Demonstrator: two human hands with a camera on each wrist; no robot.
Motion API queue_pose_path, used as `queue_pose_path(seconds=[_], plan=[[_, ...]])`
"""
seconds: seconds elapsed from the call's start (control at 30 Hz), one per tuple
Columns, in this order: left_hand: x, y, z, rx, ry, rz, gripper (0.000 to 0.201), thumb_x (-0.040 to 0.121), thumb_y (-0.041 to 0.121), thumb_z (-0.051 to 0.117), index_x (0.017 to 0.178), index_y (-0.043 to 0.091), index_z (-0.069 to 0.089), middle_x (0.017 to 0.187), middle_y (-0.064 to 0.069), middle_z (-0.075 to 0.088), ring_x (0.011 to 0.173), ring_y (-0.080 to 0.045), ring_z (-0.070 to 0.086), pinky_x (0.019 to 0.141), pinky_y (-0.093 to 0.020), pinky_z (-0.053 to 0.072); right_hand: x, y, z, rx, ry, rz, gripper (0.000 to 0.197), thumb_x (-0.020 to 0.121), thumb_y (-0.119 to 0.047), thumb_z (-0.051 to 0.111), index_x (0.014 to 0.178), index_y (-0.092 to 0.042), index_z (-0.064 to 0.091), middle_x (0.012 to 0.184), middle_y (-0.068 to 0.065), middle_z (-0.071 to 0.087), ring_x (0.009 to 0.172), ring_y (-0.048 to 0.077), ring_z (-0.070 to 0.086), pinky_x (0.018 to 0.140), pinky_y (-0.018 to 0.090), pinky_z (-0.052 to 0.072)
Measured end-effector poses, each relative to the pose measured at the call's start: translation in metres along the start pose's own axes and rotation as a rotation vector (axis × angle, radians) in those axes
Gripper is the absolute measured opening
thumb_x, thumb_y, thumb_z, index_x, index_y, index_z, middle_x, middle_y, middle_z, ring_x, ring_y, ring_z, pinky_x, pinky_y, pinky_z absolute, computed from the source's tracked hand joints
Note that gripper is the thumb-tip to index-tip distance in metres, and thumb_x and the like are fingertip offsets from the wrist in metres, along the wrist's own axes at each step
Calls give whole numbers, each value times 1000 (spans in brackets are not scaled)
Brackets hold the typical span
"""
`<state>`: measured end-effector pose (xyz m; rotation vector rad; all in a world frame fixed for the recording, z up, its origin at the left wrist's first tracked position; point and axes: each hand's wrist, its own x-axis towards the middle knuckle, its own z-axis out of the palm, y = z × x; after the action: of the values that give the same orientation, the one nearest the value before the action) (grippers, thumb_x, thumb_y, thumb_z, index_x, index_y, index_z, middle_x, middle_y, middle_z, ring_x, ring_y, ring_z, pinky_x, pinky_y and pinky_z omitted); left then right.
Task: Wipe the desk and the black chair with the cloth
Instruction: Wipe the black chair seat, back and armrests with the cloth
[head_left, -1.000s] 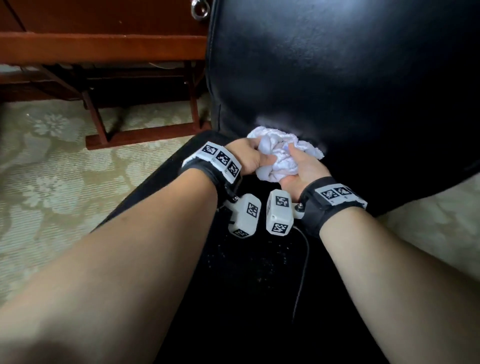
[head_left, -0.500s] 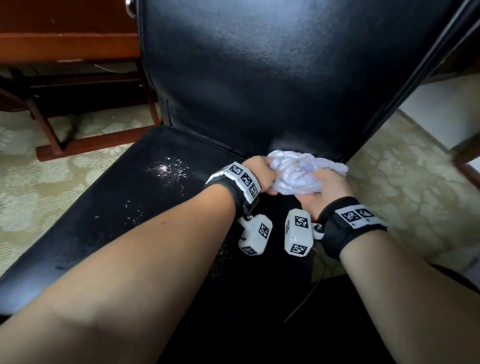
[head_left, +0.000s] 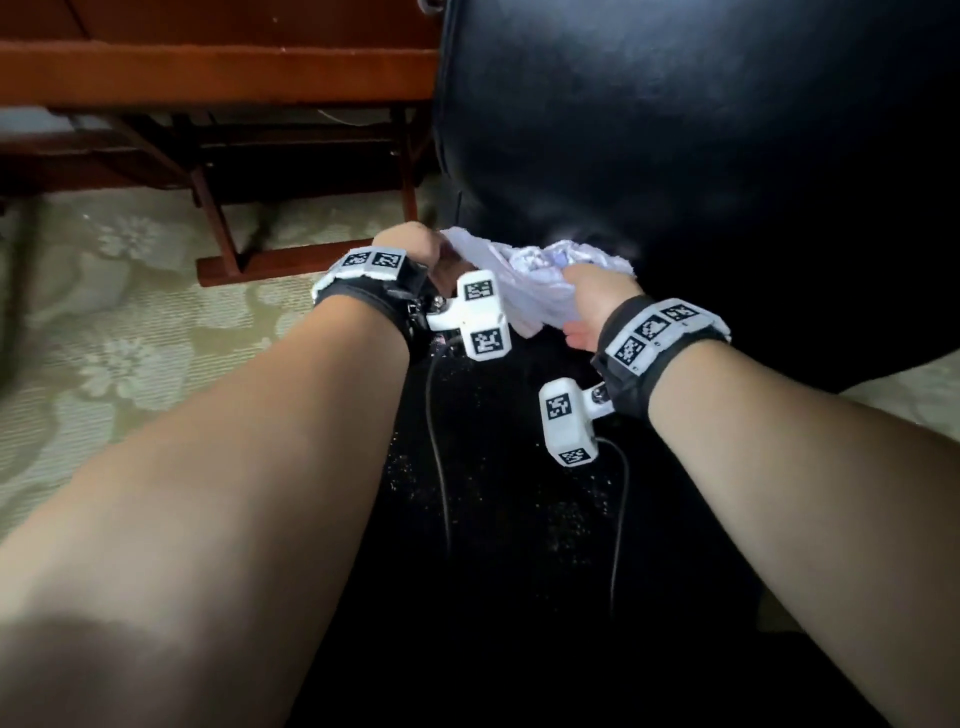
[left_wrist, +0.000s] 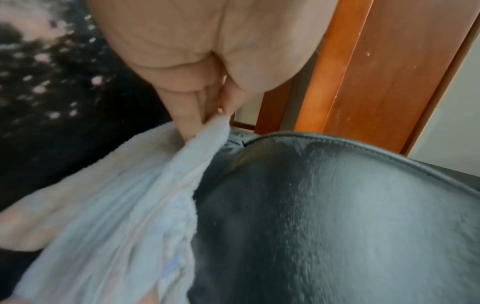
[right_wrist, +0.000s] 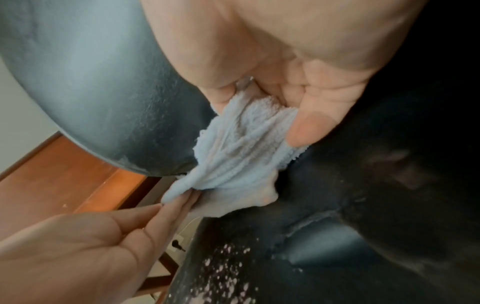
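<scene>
Cloth (head_left: 524, 280) hangs stretched between both hands, low against the chair (head_left: 675, 130) back, just above the seat. Its long axis runs left to right. The left hand (head_left: 410, 249) pinches the left corner between thumb and fingertips (left_wrist: 192, 115); the right hand (head_left: 597, 296) clenches the bunched right end, thumb (right_wrist: 309, 127) pressed over it. White specks (right_wrist: 223, 261) lie on the near seat, below and nearer than the cloth, roughly equally near either hand, so the likely wipe goes downward and nearer.
</scene>
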<state>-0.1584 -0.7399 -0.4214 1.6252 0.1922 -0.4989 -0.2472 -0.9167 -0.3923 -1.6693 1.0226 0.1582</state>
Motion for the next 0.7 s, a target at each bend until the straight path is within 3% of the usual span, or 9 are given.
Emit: queue_pose_path(seconds=[0.07,0.13,0.17,0.2,0.27,0.33,0.47,0.6,0.7], plan=[[2,-6,-6,96,66,-3,23,107,1,42,92,3,58,84,-7,59,50,-13,69,48,-22,56,0,1,7,-68,-17,-57,51,92,-49,63,129,-14,55,94,10,64,89,28,71,86,41,60],[3,-5,-4,228,84,94,20,105,0,46,91,4,59,82,-4,61,67,-16,71,74,-29,63,-4,5,8,-143,-29,-117,46,90,-53,65,118,-17,56,91,11,68,82,25,72,85,41,61],[-4,-2,1,345,6,142,10,100,1,55,96,9,61,86,-2,61,87,-20,71,92,-31,59,-5,8,7,-183,-30,-153,44,88,-54,65,111,-18,55,89,11,69,80,25,73,84,40,61],[-6,-2,2,434,-96,134,16,87,4,68,98,15,64,91,1,62,100,-25,68,99,-36,54,-7,11,4,-218,-28,-194,41,87,-54,66,101,-18,54,87,10,70,77,24,73,84,40,61],[-7,-7,2,447,-280,130,43,57,15,83,97,21,65,90,1,63,95,-26,67,88,-38,53,-10,17,1,-272,-31,-300,33,88,-52,66,84,-22,54,84,7,72,75,23,74,81,41,62],[-9,-9,3,525,-405,132,68,54,26,93,111,20,56,90,4,65,82,-14,67,77,-29,54,-13,20,1,-321,-44,-395,27,91,-51,63,80,-27,57,82,4,72,76,23,74,80,42,62],[-4,-5,5,763,-195,215,95,48,51,94,125,26,45,104,3,74,93,-19,74,87,-44,62,-19,8,21,-428,-100,-595,31,92,-45,55,107,-21,65,89,2,72,79,24,72,78,49,61],[8,1,-34,748,98,253,48,76,41,84,115,23,63,99,7,70,93,-18,67,78,-30,52,-15,-19,46,-676,-186,-692,44,98,-37,45,142,-28,49,119,1,64,88,24,68,79,44,58],[13,2,-43,628,227,246,47,87,39,80,129,28,61,105,9,64,96,-14,62,79,-26,43,-3,-28,56,-1009,-86,-772,51,101,-34,43,151,-26,36,145,6,46,85,21,56,65,33,43]])
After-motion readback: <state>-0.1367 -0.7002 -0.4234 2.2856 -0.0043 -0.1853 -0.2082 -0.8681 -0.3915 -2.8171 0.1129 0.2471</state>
